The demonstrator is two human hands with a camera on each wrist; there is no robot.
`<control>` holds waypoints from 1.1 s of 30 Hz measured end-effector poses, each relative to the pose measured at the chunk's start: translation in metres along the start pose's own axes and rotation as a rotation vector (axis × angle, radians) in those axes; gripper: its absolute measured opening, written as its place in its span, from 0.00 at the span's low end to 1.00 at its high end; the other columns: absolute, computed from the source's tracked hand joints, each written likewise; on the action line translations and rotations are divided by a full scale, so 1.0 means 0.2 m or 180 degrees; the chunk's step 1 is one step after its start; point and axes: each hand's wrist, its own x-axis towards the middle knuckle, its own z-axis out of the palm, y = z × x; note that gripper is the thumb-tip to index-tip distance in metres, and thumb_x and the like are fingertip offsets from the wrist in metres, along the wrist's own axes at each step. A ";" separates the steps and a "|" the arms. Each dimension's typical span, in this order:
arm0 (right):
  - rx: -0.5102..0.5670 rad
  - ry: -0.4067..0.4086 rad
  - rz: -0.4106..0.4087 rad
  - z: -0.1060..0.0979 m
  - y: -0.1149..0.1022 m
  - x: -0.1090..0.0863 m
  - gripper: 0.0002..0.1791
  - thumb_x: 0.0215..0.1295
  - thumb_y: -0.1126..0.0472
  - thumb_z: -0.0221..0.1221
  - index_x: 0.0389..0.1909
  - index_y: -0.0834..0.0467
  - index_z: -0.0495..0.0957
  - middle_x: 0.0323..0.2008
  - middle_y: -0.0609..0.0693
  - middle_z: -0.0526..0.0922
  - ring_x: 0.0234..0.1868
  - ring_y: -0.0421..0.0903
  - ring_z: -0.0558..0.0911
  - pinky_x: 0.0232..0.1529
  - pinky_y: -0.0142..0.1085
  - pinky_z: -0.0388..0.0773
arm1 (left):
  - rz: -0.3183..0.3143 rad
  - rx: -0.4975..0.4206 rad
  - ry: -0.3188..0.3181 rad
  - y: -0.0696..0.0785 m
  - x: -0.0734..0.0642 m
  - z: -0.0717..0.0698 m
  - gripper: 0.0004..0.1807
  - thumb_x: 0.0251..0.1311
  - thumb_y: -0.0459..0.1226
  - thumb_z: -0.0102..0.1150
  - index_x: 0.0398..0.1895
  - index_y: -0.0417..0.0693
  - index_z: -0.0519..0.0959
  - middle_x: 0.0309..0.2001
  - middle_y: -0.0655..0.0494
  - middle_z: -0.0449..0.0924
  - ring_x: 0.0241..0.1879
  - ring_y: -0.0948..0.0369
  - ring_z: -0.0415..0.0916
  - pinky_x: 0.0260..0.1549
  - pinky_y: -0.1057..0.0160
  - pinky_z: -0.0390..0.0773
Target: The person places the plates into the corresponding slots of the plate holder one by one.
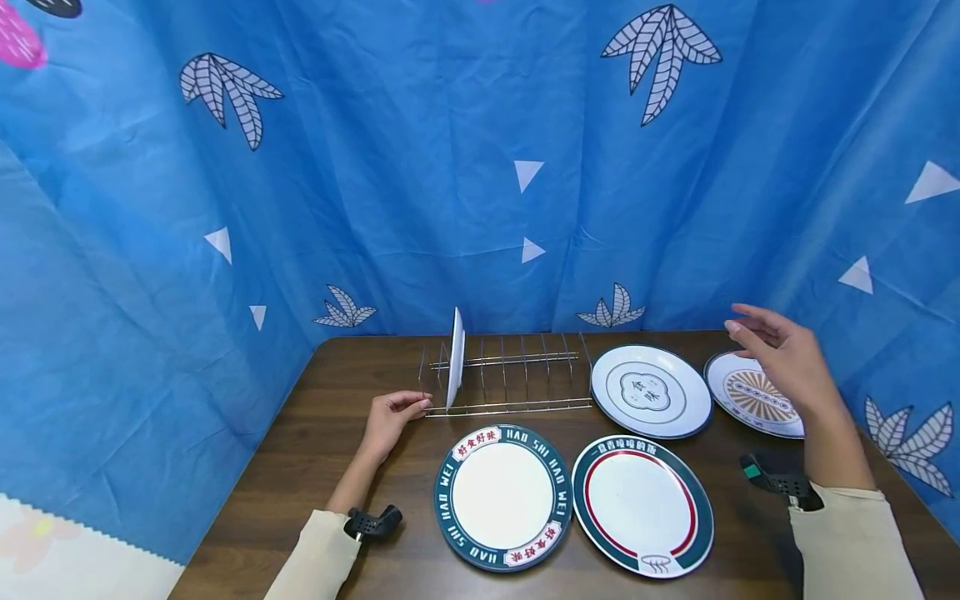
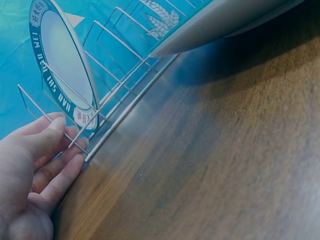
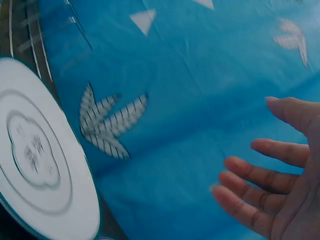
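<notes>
At the left end of a wire dish rack (image 1: 525, 407), my left hand (image 1: 392, 422) pinches the end wire between thumb and fingers. One plate with a green lettered rim (image 2: 67, 57) stands on edge in the rack near that hand. My right hand (image 1: 791, 362) hovers over the plate with a brown sunburst pattern (image 1: 757, 396), partly covering it, with fingers loosely bent and nothing in them. Left of it, a white plate with a flower-shaped emblem (image 1: 651, 392) lies flat beside the rack's right end.
Toward the front of the wooden table (image 1: 300, 433) lie a plate with a green lettered rim (image 1: 502, 498) and a plate with a red ring (image 1: 641, 504). A blue curtain (image 1: 450, 208) hangs behind the table and along both sides.
</notes>
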 end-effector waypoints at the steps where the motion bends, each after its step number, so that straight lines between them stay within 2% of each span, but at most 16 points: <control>1: -0.0044 -0.0053 0.0047 -0.02 0.02 0.00 0.35 0.76 0.45 0.54 0.75 0.63 0.63 0.59 0.62 0.77 0.40 0.18 0.73 0.36 0.15 0.77 | -0.0009 -0.0020 -0.0007 0.00 0.00 0.00 0.10 0.62 0.29 0.67 0.45 0.31 0.86 0.46 0.34 0.85 0.42 0.55 0.87 0.43 0.61 0.87; 3: -0.0107 -0.0169 0.0140 -0.06 0.07 0.01 0.37 0.77 0.45 0.53 0.75 0.65 0.61 0.63 0.72 0.71 0.39 0.18 0.71 0.34 0.15 0.76 | -0.0014 -0.0036 -0.0002 0.00 0.01 0.00 0.10 0.62 0.28 0.68 0.45 0.31 0.86 0.46 0.34 0.85 0.42 0.53 0.87 0.43 0.61 0.87; 7: -0.0266 -0.0197 0.0266 -0.13 0.18 0.02 0.39 0.77 0.44 0.52 0.75 0.68 0.59 0.64 0.76 0.68 0.39 0.20 0.67 0.31 0.15 0.74 | 0.0029 -0.0009 0.0015 0.01 0.02 0.00 0.10 0.61 0.29 0.69 0.44 0.32 0.86 0.46 0.36 0.86 0.42 0.53 0.87 0.43 0.62 0.87; 9: -0.0391 -0.0089 0.0317 -0.15 0.24 0.02 0.39 0.76 0.43 0.53 0.75 0.67 0.59 0.63 0.77 0.69 0.42 0.31 0.72 0.30 0.17 0.73 | 0.0050 -0.0016 0.0003 0.01 0.02 0.00 0.10 0.61 0.29 0.69 0.45 0.32 0.86 0.46 0.36 0.86 0.41 0.54 0.87 0.43 0.62 0.87; 11: -0.0452 0.0004 0.0383 -0.17 0.30 0.01 0.40 0.76 0.44 0.53 0.76 0.66 0.57 0.64 0.78 0.68 0.50 0.48 0.75 0.44 0.31 0.82 | 0.0038 -0.0017 -0.0006 0.01 0.02 0.00 0.10 0.61 0.29 0.68 0.45 0.31 0.86 0.46 0.36 0.86 0.41 0.56 0.87 0.43 0.63 0.87; 12: -0.0468 0.0045 0.0419 -0.17 0.33 0.01 0.40 0.76 0.44 0.53 0.76 0.66 0.56 0.64 0.78 0.67 0.54 0.58 0.74 0.51 0.41 0.83 | 0.0031 -0.0033 -0.0010 0.01 0.02 0.00 0.10 0.61 0.28 0.68 0.44 0.31 0.86 0.45 0.36 0.86 0.40 0.57 0.87 0.43 0.62 0.87; 14: -0.0505 0.0100 0.0486 -0.18 0.39 0.00 0.41 0.77 0.44 0.52 0.77 0.65 0.54 0.64 0.79 0.66 0.61 0.74 0.66 0.59 0.64 0.74 | 0.0013 -0.0043 -0.0007 0.00 0.02 0.00 0.09 0.62 0.28 0.68 0.44 0.31 0.86 0.45 0.35 0.86 0.40 0.58 0.87 0.42 0.62 0.87; 16: -0.0513 0.0115 0.0553 -0.18 0.43 0.00 0.42 0.77 0.44 0.52 0.78 0.65 0.51 0.65 0.81 0.63 0.64 0.79 0.61 0.59 0.79 0.58 | 0.0009 -0.0019 -0.0001 0.00 0.02 0.00 0.09 0.62 0.28 0.68 0.44 0.31 0.86 0.45 0.36 0.86 0.40 0.58 0.87 0.42 0.62 0.87; 22: -0.0737 0.0008 0.0777 -0.21 0.56 -0.04 0.44 0.77 0.42 0.50 0.78 0.66 0.47 0.68 0.82 0.57 0.67 0.81 0.57 0.56 0.79 0.60 | -0.0044 0.0012 -0.0052 0.03 0.00 0.00 0.10 0.63 0.28 0.67 0.46 0.32 0.85 0.48 0.35 0.85 0.44 0.51 0.87 0.44 0.62 0.86; 27: -0.0886 -0.0138 0.0968 -0.24 0.62 -0.05 0.44 0.77 0.41 0.48 0.76 0.71 0.49 0.68 0.83 0.54 0.68 0.82 0.54 0.56 0.78 0.62 | -0.0043 0.0070 -0.0031 0.03 -0.01 0.00 0.10 0.62 0.29 0.68 0.45 0.33 0.86 0.47 0.36 0.86 0.42 0.56 0.87 0.43 0.62 0.87; 29: -0.0972 -0.0171 0.1017 -0.25 0.64 -0.06 0.44 0.78 0.42 0.48 0.75 0.72 0.50 0.68 0.83 0.54 0.68 0.82 0.55 0.56 0.77 0.63 | -0.0029 0.0073 -0.0004 0.01 0.00 0.00 0.10 0.62 0.30 0.68 0.45 0.34 0.87 0.46 0.37 0.86 0.41 0.58 0.87 0.43 0.64 0.87; 33: -0.1107 -0.0274 0.1140 -0.26 0.69 -0.07 0.45 0.77 0.40 0.48 0.74 0.74 0.51 0.66 0.84 0.55 0.65 0.82 0.56 0.57 0.76 0.63 | -0.0071 0.0009 -0.0003 0.01 0.00 -0.01 0.11 0.62 0.29 0.68 0.46 0.32 0.86 0.47 0.34 0.85 0.41 0.59 0.87 0.43 0.63 0.87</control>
